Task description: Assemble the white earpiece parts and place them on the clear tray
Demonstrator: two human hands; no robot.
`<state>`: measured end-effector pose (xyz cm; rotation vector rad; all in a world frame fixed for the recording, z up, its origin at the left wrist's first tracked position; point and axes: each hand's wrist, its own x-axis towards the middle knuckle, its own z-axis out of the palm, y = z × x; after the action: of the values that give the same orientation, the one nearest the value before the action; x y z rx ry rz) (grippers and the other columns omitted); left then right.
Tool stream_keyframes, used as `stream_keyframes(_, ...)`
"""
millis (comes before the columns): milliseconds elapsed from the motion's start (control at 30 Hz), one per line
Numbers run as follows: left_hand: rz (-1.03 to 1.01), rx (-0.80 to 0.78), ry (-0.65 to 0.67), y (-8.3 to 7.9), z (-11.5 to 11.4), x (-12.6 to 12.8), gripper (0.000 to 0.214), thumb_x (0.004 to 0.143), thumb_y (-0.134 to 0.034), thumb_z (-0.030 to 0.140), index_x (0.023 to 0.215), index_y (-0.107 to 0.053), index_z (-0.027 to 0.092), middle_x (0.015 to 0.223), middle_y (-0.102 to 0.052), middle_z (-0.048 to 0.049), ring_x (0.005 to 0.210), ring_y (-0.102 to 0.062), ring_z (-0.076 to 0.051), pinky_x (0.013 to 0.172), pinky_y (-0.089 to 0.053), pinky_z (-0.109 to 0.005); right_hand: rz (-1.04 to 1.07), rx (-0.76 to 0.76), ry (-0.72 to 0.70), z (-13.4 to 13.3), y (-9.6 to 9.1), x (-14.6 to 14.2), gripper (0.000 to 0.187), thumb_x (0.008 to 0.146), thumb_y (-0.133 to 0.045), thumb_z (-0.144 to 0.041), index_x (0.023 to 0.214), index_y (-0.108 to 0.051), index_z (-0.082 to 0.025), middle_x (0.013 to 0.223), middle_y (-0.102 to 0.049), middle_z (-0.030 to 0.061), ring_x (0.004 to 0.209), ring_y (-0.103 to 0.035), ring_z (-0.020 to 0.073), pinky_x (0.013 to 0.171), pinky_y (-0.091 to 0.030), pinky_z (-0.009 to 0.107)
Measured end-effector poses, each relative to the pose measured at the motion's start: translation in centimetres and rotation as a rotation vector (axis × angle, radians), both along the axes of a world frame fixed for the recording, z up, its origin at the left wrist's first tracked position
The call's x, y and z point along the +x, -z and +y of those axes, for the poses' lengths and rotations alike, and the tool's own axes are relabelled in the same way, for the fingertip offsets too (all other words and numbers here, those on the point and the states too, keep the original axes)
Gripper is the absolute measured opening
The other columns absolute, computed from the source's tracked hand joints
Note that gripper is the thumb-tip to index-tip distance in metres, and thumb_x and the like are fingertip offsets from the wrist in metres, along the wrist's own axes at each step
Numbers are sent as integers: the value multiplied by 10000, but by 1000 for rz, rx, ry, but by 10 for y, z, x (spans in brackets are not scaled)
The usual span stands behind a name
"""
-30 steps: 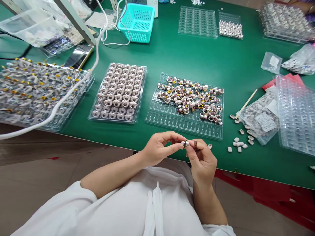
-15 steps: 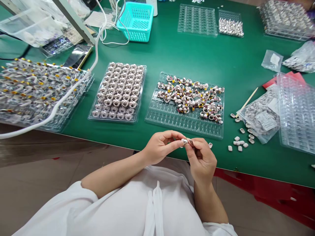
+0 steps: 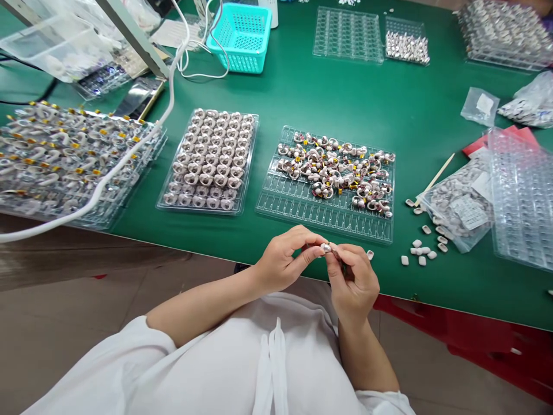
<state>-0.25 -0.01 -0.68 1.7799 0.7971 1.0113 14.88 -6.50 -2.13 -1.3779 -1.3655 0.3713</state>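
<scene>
My left hand (image 3: 287, 258) pinches a small shiny, pale plastic piece (image 3: 325, 248) between thumb and fingertips, over the table's front edge. Close against it, my right hand (image 3: 354, 282) is closed, its thumb and forefinger at the right end of the same piece; whatever else lies in its fingers is mostly hidden. Just beyond the hands lies a clear ribbed tray (image 3: 298, 210) with a heap of small white parts with yellow tabs (image 3: 334, 167). Left of it, a second clear tray (image 3: 237, 207) holds rows of pale rounded parts (image 3: 209, 155).
At far left are stacked trays of yellow-tabbed parts (image 3: 64, 150), crossed by a white cable (image 3: 108, 178). On the right lie loose white caps (image 3: 417, 251), a bag of caps (image 3: 460, 202), a wooden stick (image 3: 436, 176) and clear trays (image 3: 521, 213). A turquoise basket (image 3: 239, 55) stands behind.
The small piece has turned slightly in my fingers, showing more of its shiny face. Both hands stay in almost the same place.
</scene>
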Motion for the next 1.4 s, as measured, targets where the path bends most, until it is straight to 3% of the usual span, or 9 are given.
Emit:
stream_keyframes(200, 33, 37, 13, -4, 1, -1, 152, 961, -589, 205, 1014, -720, 147, 886, -764, -86, 799, -644, -165, 764, -532, -284, -72, 43, 37, 0, 5, 1, 172, 871, -704, -141, 997, -703, -259, 912, -716, 27, 784, -691, 160, 627, -561, 280)
stream_keyframes(467, 146, 111, 130, -8, 11, -10, 175, 973, -563, 201, 1011, -729, 159, 885, -781, -69, 782, -645, -164, 765, -516, -281, -189, 92, -58, 0, 5, 7, 359, 854, -691, -46, 1126, -695, -280, 944, -727, 25, 746, -690, 127, 599, -555, 232)
stream_keyframes(567, 120, -38, 102, -9, 10, -11, 165, 940, -616, 201, 980, -771, 159, 869, -796, -69, 773, -674, -161, 750, -527, -267, -159, 62, -116, 0, 3, 9, 338, 865, -678, -56, 1124, -691, -273, 958, -717, 36, 764, -687, 132, 594, -552, 238)
stream_keyframes(767, -196, -803, 90, -12, 10, -7, 129, 770, -803, 239, 803, -767, 120, 730, -769, -54, 655, -697, -144, 649, -568, -249, 87, -102, -214, 0, 1, 13, 145, 900, -660, -152, 1011, -702, -235, 925, -701, 51, 764, -671, 155, 567, -540, 255)
stream_keyframes(867, -281, -982, 123, -12, 13, -7, 206, 674, -876, 226, 744, -722, 108, 670, -745, -33, 621, -692, -132, 635, -572, -245, 226, -196, -288, -1, 1, 15, 118, 906, -653, -165, 996, -701, -226, 921, -685, 51, 751, -657, 152, 570, -545, 256)
stream_keyframes(967, -290, -1029, 140, -12, 15, -7, 262, 616, -909, 222, 729, -704, 106, 657, -737, -27, 614, -693, -136, 654, -590, -271, 303, -248, -348, -2, 0, 17, 99, 898, -666, -167, 973, -706, -218, 898, -681, 51, 744, -654, 157, 574, -548, 263)
stream_keyframes(1133, -308, -983, 188, -10, 11, -8, 226, 647, -894, 211, 744, -716, 109, 681, -741, -26, 633, -693, -131, 667, -589, -266, 328, -234, -408, -1, -4, 20, 127, 884, -672, -126, 938, -730, -226, 831, -691, 40, 736, -651, 161, 569, -545, 265)
stream_keyframes(1400, -338, -968, 205, -8, 11, -7, 247, 665, -893, 245, 756, -710, 107, 700, -743, -28, 646, -694, -125, 678, -585, -262, 318, -187, -391, 0, -3, 18, 170, 869, -679, -105, 962, -739, -235, 835, -693, 38, 708, -650, 155, 532, -548, 253)
